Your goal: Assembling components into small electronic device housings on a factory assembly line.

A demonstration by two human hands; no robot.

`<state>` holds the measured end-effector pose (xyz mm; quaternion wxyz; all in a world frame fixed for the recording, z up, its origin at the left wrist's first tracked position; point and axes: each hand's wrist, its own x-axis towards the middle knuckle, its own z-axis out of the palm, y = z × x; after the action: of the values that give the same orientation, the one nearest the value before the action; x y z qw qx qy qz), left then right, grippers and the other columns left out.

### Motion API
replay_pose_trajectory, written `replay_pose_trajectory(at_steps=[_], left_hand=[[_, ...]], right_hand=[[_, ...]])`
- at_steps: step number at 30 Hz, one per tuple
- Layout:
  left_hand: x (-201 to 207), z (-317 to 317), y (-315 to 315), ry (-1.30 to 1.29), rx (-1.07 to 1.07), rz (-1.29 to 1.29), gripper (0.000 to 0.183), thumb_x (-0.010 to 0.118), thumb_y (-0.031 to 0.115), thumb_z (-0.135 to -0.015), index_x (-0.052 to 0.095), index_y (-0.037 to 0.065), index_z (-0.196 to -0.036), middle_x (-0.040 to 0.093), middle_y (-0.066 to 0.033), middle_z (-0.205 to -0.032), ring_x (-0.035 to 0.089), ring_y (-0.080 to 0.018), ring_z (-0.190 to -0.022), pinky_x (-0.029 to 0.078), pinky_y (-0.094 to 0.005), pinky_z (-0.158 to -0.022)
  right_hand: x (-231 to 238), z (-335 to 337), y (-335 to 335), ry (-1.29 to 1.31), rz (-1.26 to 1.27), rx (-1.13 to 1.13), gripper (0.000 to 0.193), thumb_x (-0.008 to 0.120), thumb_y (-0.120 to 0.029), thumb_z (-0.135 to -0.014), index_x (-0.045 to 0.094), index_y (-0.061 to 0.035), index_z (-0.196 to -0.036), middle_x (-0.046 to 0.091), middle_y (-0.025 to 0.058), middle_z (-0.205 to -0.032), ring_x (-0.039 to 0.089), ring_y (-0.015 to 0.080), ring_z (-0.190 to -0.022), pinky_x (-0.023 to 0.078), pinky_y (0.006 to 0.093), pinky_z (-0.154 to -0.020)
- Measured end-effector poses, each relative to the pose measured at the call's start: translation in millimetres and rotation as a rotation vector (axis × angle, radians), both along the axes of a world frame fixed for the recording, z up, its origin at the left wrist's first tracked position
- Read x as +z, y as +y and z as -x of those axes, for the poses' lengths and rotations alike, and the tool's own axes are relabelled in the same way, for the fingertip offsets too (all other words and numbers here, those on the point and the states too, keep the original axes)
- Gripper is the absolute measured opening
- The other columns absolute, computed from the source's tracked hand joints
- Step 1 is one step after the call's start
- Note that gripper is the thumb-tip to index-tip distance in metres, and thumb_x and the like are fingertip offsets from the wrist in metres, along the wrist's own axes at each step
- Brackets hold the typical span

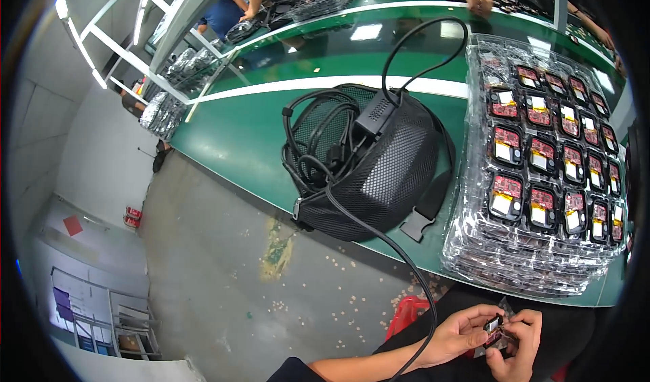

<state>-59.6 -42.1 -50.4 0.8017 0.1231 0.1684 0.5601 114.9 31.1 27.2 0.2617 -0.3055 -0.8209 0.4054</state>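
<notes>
Low at the right, over my dark-clothed lap, my left hand point(455, 336) pinches a small electronic device point(493, 330) with a black housing, a red circuit board and a pale block. Facing it, my right hand point(525, 345) curls its fingers and thumb round the device's other side. Crumpled clear plastic film point(506, 306) shows between the hands, and the right fingers close on it; exactly where they touch the device is partly hidden. Beyond my hands, a stack of clear plastic trays point(467, 250) stands on the bench, its top tray holding several similar devices point(506, 145).
A black mesh bag point(386, 179) with coiled cables sits on the green bench point(230, 135). Its black cable point(413, 263) runs down across my left forearm. A red stool point(406, 312) is beside my lap. Other people's hands point(479, 1) are at the far side.
</notes>
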Motion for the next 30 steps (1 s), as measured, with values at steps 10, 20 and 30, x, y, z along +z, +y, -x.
replay_pose_trajectory(at_steps=[10, 20, 30], left_hand=[[16.6, 11.8, -4.0, 0.189, 0.287, 0.041, 0.062, 0.079, 0.008, -0.088, 0.05, -0.001, -0.142, 0.058, -0.0148, -0.139, 0.054, -0.0284, -0.133, 0.043, -0.0424, -0.114], [14.0, 0.1, 4.0, 0.22, 0.314, 0.065, 0.057, 0.082, 0.008, -0.084, 0.054, 0.003, -0.133, 0.057, -0.017, -0.135, 0.056, -0.0374, -0.131, 0.046, -0.0505, -0.113], [15.4, -1.5, 0.2, 0.215, 0.317, 0.07, 0.057, 0.083, 0.009, -0.084, 0.054, 0.004, -0.133, 0.057, -0.0164, -0.134, 0.057, -0.0356, -0.13, 0.049, -0.0506, -0.111]], right_hand=[[-25.6, 14.7, -1.8, -0.161, -0.59, -0.269, 0.021, 0.081, -0.009, -0.07, 0.072, -0.0085, -0.089, 0.066, 0.0067, -0.087, 0.062, 0.0232, -0.071, 0.05, 0.0361, -0.065], [-29.6, 1.4, 12.1, -0.094, -0.682, -0.205, 0.027, 0.082, -0.005, -0.069, 0.074, -0.0064, -0.095, 0.063, 0.001, -0.082, 0.05, 0.0125, -0.053, 0.038, 0.0268, -0.046], [-29.0, 0.8, 9.1, -0.068, -0.627, -0.198, 0.026, 0.083, -0.002, -0.068, 0.074, -0.0067, -0.091, 0.065, 0.0015, -0.081, 0.054, 0.0122, -0.054, 0.04, 0.027, -0.046]])
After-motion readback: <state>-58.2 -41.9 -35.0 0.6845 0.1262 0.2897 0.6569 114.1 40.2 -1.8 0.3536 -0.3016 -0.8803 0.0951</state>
